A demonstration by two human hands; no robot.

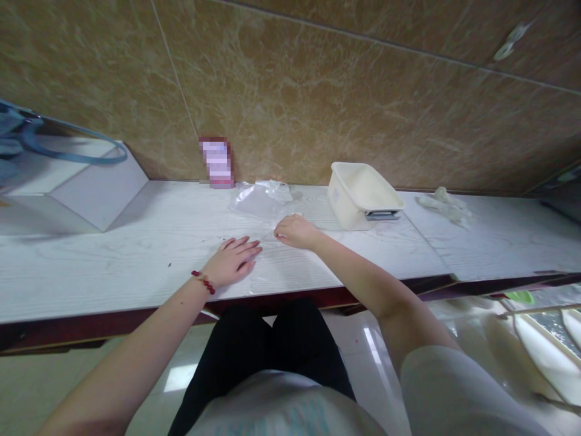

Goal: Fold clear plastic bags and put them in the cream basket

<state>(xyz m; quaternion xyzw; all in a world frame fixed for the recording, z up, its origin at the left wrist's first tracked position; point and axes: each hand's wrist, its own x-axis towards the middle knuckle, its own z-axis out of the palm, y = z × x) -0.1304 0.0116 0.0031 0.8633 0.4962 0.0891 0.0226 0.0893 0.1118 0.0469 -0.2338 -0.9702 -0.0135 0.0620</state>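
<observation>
My left hand [230,261] lies on the white wood-grain counter [113,260], fingers stretched out and spread, with a red bead bracelet at the wrist. Right of it, my right hand [294,232] is closed, its fingertips pressed together on clear plastic film that lies on the counter. The film is too faint to outline fully. Just behind both hands rests a crumpled clear plastic bag [259,198].
A cream plastic bin [363,191] with a grey handle stands right of my hands. Farther right is a crumpled whitish plastic piece [447,207]. A white box [100,188] sits at left with a blue strap [77,158]. A blurred pink item [218,162] leans on the wall.
</observation>
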